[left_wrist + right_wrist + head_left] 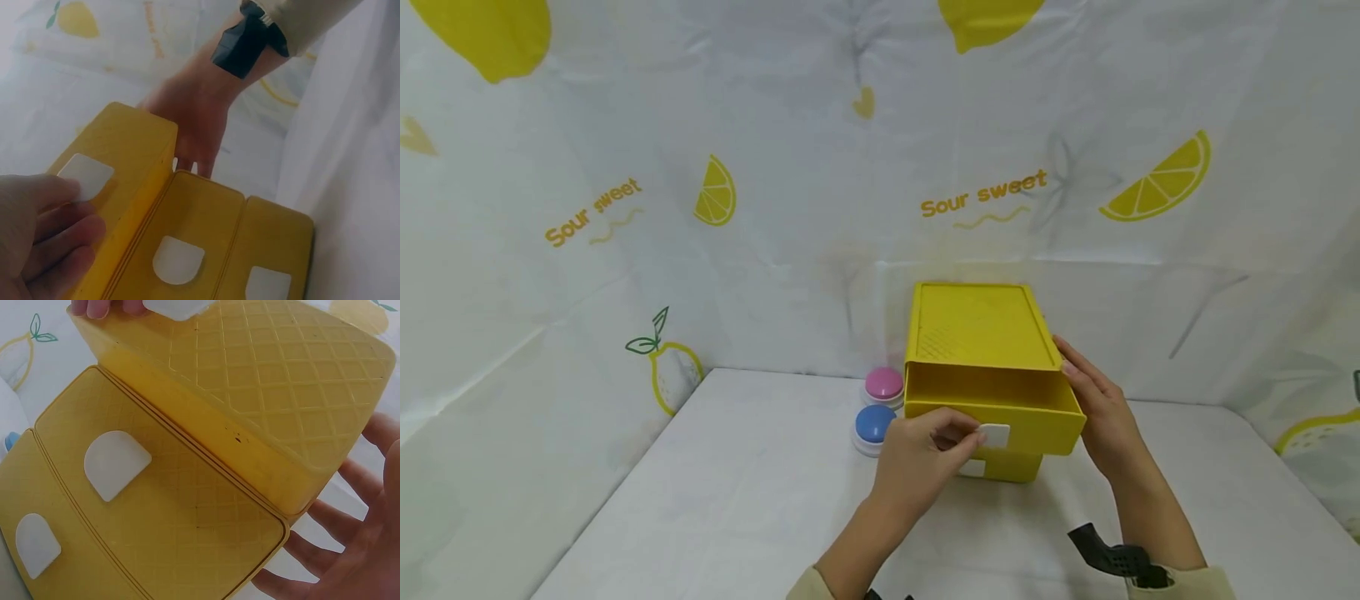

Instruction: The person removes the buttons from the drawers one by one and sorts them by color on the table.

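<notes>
A small yellow drawer cabinet (981,325) stands on the table with its top drawer (1045,432) pulled part of the way out. The inside of that drawer that shows holds nothing. My left hand (913,458) pinches the white tab (92,175) on the drawer's front between thumb and fingers. Against the cabinet's right side rests my right hand (1101,417), its fingers spread along the wall in the right wrist view. Below, the middle drawer (181,506) and the bottom drawer (275,240) are pushed in, each with its own white tab.
To the cabinet's left sit a pink push button (883,382) and a blue push button (875,423) on white bases. A white cloth with lemon prints (790,208) hangs behind the white table (737,475). Black straps (1112,557) circle the wrists.
</notes>
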`<state>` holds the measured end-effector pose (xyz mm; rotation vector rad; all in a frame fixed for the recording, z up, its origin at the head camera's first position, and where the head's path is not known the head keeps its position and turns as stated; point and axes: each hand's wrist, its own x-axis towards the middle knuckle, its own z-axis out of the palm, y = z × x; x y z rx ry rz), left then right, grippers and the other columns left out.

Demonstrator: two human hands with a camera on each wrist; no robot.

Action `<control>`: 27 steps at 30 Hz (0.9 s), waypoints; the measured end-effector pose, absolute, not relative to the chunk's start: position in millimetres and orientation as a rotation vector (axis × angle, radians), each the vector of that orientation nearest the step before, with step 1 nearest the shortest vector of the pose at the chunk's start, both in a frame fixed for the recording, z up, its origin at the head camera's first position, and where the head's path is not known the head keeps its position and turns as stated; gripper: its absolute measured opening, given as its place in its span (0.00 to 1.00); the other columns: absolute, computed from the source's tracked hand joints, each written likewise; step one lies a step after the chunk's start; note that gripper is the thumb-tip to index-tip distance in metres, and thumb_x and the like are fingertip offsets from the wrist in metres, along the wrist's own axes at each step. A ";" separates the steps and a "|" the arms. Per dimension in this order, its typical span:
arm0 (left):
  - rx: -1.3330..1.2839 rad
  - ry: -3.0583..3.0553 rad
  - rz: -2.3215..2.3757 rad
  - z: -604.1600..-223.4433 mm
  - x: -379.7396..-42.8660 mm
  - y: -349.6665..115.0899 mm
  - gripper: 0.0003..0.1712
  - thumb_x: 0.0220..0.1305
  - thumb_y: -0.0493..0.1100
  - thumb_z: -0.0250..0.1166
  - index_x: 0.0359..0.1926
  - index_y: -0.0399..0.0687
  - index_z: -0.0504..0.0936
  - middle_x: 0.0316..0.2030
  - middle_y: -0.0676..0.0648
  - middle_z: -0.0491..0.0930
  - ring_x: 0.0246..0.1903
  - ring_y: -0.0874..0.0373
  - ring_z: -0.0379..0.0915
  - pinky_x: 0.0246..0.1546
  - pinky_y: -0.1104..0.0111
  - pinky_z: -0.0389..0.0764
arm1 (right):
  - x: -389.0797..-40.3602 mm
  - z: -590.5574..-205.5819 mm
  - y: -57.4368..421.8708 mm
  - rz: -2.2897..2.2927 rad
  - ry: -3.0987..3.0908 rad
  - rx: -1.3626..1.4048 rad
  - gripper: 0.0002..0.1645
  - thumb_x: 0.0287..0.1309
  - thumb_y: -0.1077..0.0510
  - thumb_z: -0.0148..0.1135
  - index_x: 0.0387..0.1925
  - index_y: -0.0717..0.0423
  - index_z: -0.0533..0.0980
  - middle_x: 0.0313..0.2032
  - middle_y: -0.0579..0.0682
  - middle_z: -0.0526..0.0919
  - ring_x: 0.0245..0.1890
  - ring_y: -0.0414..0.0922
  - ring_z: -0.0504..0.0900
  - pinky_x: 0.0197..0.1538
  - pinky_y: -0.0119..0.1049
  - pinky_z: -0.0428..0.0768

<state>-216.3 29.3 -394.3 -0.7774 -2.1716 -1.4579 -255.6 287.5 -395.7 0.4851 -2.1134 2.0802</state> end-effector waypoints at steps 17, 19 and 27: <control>-0.750 -2.157 -1.380 -396.8 -255.2 35.4 0.07 0.63 0.43 0.72 0.39 0.45 0.89 0.33 0.49 0.90 0.30 0.67 0.86 0.33 0.83 0.82 | -255.9 -391.2 286.9 2.020 -2.233 0.448 0.34 0.80 0.42 0.38 0.80 0.38 0.49 0.80 0.42 0.52 0.64 0.25 0.68 0.69 0.58 0.71; -0.742 -2.156 -1.398 -396.5 -258.3 35.4 0.07 0.63 0.43 0.72 0.38 0.44 0.89 0.32 0.48 0.90 0.29 0.65 0.86 0.33 0.82 0.82 | -256.1 -391.4 286.2 2.021 -2.225 0.456 0.34 0.80 0.42 0.38 0.80 0.38 0.49 0.80 0.42 0.53 0.64 0.26 0.68 0.67 0.54 0.73; -0.714 -2.190 -1.416 -393.1 -265.8 37.0 0.07 0.63 0.43 0.72 0.37 0.45 0.90 0.31 0.48 0.90 0.29 0.65 0.85 0.34 0.81 0.82 | -255.2 -391.4 282.7 1.863 -2.280 0.438 0.34 0.80 0.41 0.36 0.80 0.38 0.49 0.81 0.48 0.52 0.66 0.30 0.65 0.71 0.57 0.70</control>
